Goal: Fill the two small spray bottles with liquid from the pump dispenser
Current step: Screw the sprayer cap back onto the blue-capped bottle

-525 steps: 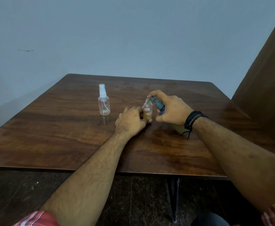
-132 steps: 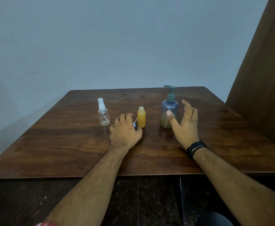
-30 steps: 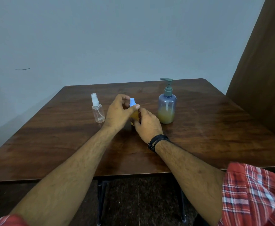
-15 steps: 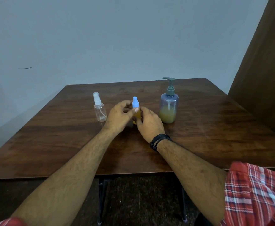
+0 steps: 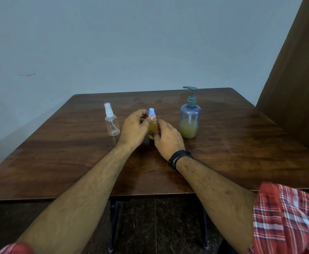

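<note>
Holding: filled spray bottle [image 5: 153,127], upright at frame centre on the table [image 5: 241,153], amber liquid inside, pale blue sprayer on top.
Left hand [image 5: 134,128]: thumb and fingers curled, pinching the sprayer collar.
Right hand [image 5: 166,137]: fingers wrapped round the bottle's lower body; black wristband [image 5: 177,158].
Empty spray bottle [image 5: 111,121]: clear, capped, just left of the hands.
Pump dispenser [image 5: 190,116]: right of centre, roughly a third full.
</note>
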